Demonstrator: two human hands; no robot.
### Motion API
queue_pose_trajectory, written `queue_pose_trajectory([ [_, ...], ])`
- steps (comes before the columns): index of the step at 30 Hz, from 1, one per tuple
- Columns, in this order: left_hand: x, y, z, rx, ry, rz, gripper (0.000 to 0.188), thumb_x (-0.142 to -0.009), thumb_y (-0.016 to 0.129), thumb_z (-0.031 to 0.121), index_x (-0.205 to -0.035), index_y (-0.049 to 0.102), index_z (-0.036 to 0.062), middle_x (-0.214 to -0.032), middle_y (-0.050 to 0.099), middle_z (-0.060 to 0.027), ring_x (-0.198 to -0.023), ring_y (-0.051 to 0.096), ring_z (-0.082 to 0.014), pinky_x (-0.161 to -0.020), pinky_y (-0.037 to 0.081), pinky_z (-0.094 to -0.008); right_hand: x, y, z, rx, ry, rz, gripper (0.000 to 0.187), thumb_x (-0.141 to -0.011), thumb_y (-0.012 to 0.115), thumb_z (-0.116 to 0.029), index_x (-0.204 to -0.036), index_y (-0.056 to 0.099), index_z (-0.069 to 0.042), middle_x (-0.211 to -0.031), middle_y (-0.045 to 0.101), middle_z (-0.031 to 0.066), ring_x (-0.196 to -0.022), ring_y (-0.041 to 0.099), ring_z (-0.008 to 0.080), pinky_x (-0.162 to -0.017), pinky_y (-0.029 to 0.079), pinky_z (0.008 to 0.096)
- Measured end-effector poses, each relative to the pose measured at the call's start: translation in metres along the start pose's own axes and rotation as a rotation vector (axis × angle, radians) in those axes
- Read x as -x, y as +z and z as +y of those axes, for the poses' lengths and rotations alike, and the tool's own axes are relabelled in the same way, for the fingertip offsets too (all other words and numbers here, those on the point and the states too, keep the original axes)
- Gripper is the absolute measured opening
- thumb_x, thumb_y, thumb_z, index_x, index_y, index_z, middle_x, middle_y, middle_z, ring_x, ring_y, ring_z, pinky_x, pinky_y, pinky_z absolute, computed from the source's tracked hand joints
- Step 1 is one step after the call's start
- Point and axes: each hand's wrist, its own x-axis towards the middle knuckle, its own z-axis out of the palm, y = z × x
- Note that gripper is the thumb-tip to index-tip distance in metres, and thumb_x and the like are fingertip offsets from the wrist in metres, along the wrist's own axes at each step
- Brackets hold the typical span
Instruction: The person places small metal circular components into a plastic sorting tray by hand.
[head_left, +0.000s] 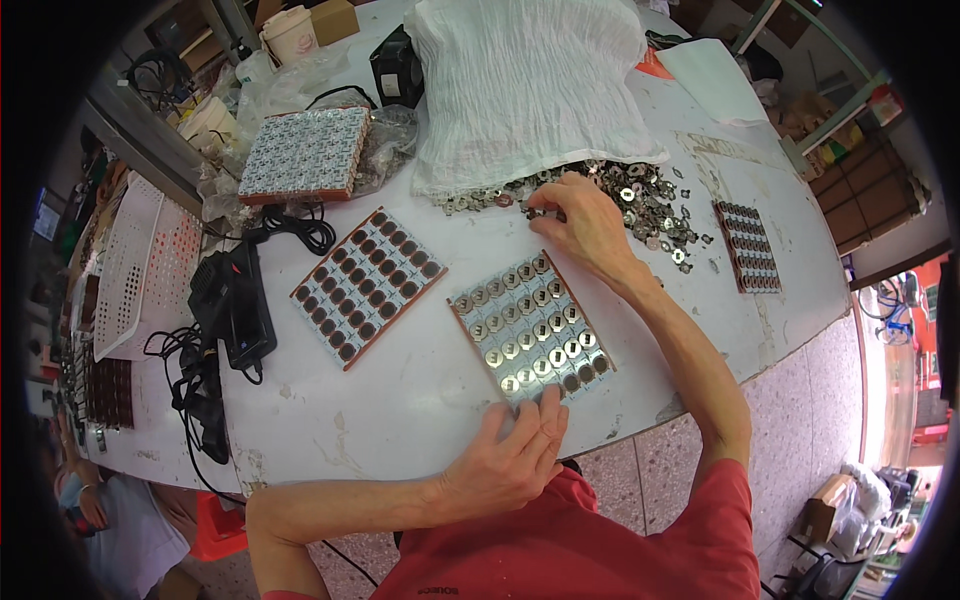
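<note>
In front of me lies a panel of small circuit boards (528, 322). Most of its round dark pads carry shiny metal clips; several at the near right corner are bare. My left hand (510, 450) is at the panel's near edge, its fingers curled together and tips touching the bottom row; whatever they hold is hidden. Farther off, my right hand (585, 225) reaches to the front of a heap of loose metal clips (645, 205). Its thumb and fingers pinch what looks like a small metal clip (535, 212).
To the left lies a panel with bare dark pads (370, 285); a smaller panel (745, 247) is at right. A stack of panels (305, 150), a white sack (525, 90), a black power adapter (235, 305) with cables and a white basket (150, 270) stand around. Another person (115, 520) is at lower left.
</note>
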Motion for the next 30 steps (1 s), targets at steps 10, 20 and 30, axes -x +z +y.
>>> queue_pose_trajectory([
  [10,0.001,0.0,-0.001,0.126,-0.023,0.007,0.07,-0.07,0.079,0.039,-0.121,0.063,-0.0068,-0.137,0.055,-0.0258,-0.112,0.056,-0.0313,-0.092,0.048,-0.0435,0.005,-0.008,0.013,-0.038,0.014,0.014,0.011,-0.086,0.066,-0.011,-0.095,0.068,-0.004,-0.093,0.067,0.0129,-0.095,0.064,0.0338,-0.079,0.051,0.045],
  [20,-0.007,-0.016,-0.009,0.414,-0.163,0.028,0.065,-0.075,0.078,0.034,-0.122,0.063,-0.0081,-0.137,0.057,-0.0233,-0.116,0.057,-0.0348,-0.097,0.049,-0.0461,0.04,-0.039,-0.012,-0.558,0.232,-0.039,0.018,-0.083,0.066,-0.011,-0.092,0.068,0.004,-0.083,0.071,0.0098,-0.077,0.068,0.0165,-0.074,0.053,0.0325],
  [30,-0.022,-0.02,-0.029,0.686,-0.631,0.421,0.038,-0.079,0.069,-0.007,-0.118,0.065,-0.0065,-0.113,0.065,-0.017,-0.096,0.063,-0.0295,-0.079,0.054,-0.0377,0.084,-0.061,-0.038,-1.197,0.599,-0.461,0.012,-0.09,0.063,-0.008,-0.091,0.065,0.003,-0.095,0.074,0.0175,-0.079,0.072,0.0175,-0.076,0.059,0.0278],
])
